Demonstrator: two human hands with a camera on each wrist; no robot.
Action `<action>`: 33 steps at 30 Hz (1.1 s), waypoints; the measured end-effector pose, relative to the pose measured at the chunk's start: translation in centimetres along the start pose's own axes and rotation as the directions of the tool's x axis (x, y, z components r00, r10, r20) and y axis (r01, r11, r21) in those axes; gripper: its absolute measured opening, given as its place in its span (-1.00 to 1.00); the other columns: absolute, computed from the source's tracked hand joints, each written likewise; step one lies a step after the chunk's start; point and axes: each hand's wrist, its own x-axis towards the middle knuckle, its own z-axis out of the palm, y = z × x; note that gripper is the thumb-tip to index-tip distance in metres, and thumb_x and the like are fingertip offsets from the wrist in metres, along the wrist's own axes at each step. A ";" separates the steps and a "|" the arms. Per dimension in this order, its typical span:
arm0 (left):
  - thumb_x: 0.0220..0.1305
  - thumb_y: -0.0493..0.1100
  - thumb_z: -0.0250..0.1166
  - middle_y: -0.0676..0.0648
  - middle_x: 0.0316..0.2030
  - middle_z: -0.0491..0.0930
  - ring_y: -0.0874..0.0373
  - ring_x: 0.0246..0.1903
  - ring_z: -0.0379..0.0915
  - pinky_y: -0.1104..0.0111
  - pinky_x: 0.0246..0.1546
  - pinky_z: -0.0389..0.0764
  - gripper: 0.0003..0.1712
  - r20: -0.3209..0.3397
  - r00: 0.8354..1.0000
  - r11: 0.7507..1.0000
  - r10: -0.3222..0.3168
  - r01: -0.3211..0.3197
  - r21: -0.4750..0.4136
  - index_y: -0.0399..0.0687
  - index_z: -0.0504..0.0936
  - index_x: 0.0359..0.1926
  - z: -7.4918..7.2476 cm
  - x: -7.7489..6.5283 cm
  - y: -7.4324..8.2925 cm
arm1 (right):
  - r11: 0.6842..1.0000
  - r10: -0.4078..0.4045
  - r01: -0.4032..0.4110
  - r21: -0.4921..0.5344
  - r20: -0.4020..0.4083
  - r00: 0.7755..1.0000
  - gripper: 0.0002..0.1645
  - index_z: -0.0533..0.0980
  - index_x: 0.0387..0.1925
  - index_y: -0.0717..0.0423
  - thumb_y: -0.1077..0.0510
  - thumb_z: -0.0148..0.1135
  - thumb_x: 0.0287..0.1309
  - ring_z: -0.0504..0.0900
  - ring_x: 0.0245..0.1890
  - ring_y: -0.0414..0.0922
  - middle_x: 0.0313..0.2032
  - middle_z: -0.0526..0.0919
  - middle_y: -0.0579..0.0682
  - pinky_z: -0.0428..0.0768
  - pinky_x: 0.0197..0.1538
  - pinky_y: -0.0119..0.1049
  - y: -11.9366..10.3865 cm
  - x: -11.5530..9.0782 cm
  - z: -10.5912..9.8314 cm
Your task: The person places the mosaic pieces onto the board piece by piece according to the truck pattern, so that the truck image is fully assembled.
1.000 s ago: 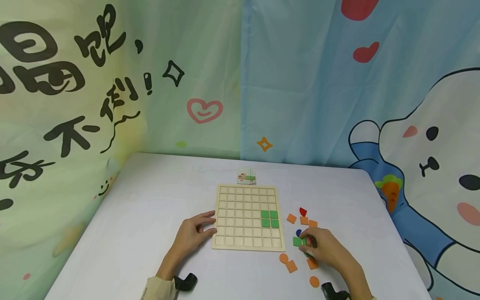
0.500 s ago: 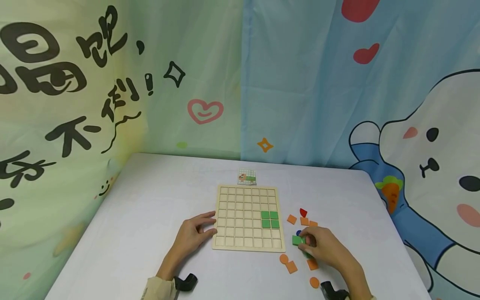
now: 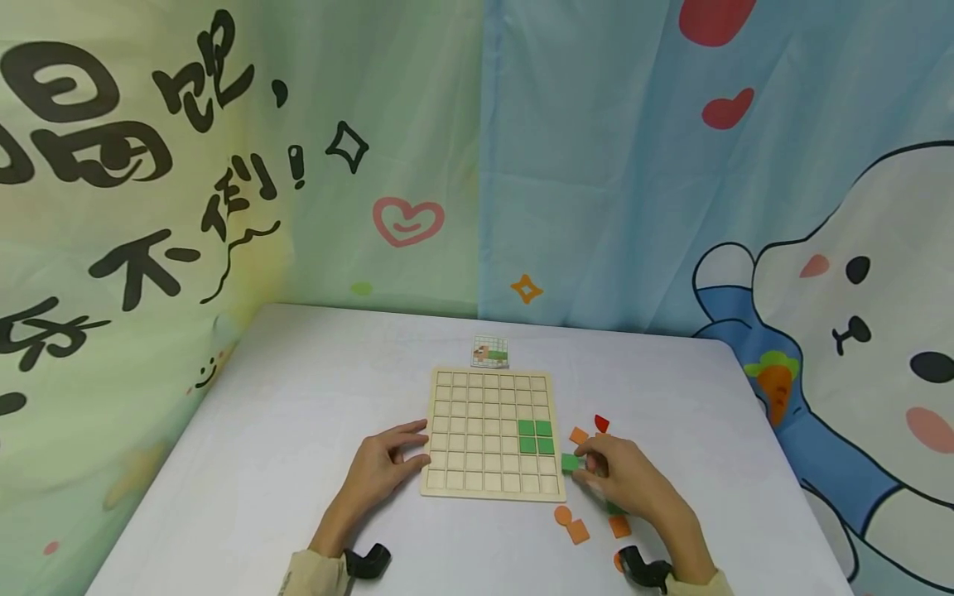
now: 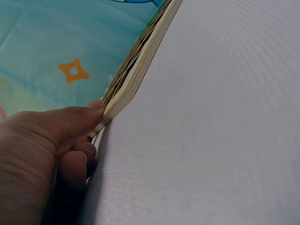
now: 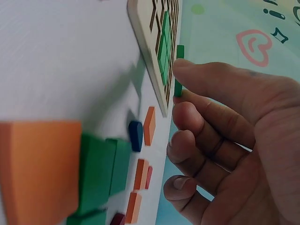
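A pale wooden board (image 3: 477, 454) with a grid of square cells lies on the white table, several green square tiles (image 3: 527, 445) set in its right side. My left hand (image 3: 383, 468) rests at the board's left edge. In the left wrist view its thumb (image 4: 86, 117) touches the board's rim near a corner, the other fingers loosely bent below. My right hand (image 3: 626, 472) pinches a green square tile (image 3: 570, 463) between thumb and index finger, just off the board's right edge. The right wrist view shows this tile (image 5: 180, 50) upright, its middle behind the thumb tip.
Orange squares (image 3: 579, 531), orange discs (image 3: 562, 515), a red piece (image 3: 601, 423) and more green pieces (image 3: 614, 507) lie right of the board, partly under my right hand. The right wrist view shows a blue piece (image 5: 135, 136). A small picture card (image 3: 489, 352) lies behind the board.
My right hand has moved left and slightly up from the loose pieces, carrying the green tile toward the board. The left hand has stayed at the board's edge.
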 end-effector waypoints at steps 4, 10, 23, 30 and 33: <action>0.16 -0.17 0.62 -0.11 0.26 0.72 0.41 -0.65 0.26 0.54 -0.58 0.31 -0.62 0.003 1.000 1.000 -0.003 0.003 -0.003 -0.12 0.83 0.01 -0.1 0.0 0.0 | 1.000 -0.002 0.002 0.005 0.001 1.000 -0.77 0.70 -0.11 0.02 0.07 0.54 0.24 0.40 -0.44 -0.31 -0.47 0.48 -0.23 0.41 -0.31 -0.43 -0.4 0.6 0.4; 0.16 -0.17 0.62 -0.10 0.26 0.72 0.41 -0.64 0.27 0.55 -0.57 0.32 -0.63 0.006 1.000 1.000 0.001 -0.001 0.009 -0.11 0.83 0.01 0.0 0.1 -0.1 | 0.999 -0.045 0.045 0.027 -0.011 0.999 -0.75 0.70 -0.10 0.04 0.06 0.53 0.25 0.40 -0.42 -0.32 -0.46 0.48 -0.23 0.42 -0.30 -0.43 -0.7 1.2 0.9; 0.15 -0.18 0.62 -0.14 0.23 0.74 0.45 -0.65 0.25 0.54 -0.61 0.32 -0.63 -0.021 0.999 0.999 0.045 -0.044 0.010 -0.14 0.84 -0.01 0.2 -0.1 -0.2 | 0.989 -0.142 0.143 0.027 -0.044 0.989 -0.71 0.69 -0.07 0.13 0.11 0.54 0.23 0.39 -0.41 -0.35 -0.44 0.50 -0.25 0.44 -0.30 -0.45 -1.8 2.5 1.8; 0.15 -0.19 0.62 -0.14 0.23 0.74 0.44 -0.65 0.24 0.52 -0.62 0.33 -0.63 -0.027 0.999 0.999 0.048 -0.047 0.023 -0.15 0.84 -0.01 0.2 0.0 -0.2 | 0.984 -0.168 0.169 0.049 -0.022 0.986 -0.71 0.70 -0.05 0.15 0.11 0.52 0.25 0.38 -0.43 -0.35 -0.43 0.51 -0.24 0.43 -0.32 -0.46 -2.6 3.4 2.1; 0.17 -0.17 0.62 -0.09 0.25 0.73 0.44 -0.65 0.25 0.53 -0.60 0.33 -0.64 -0.011 1.000 1.000 0.019 -0.018 0.020 -0.12 0.83 0.00 0.1 0.0 -0.1 | 0.986 -0.158 0.158 0.052 -0.007 0.987 -0.70 0.70 -0.03 0.14 0.10 0.51 0.27 0.39 -0.43 -0.35 -0.43 0.51 -0.24 0.42 -0.31 -0.46 -2.9 3.7 2.3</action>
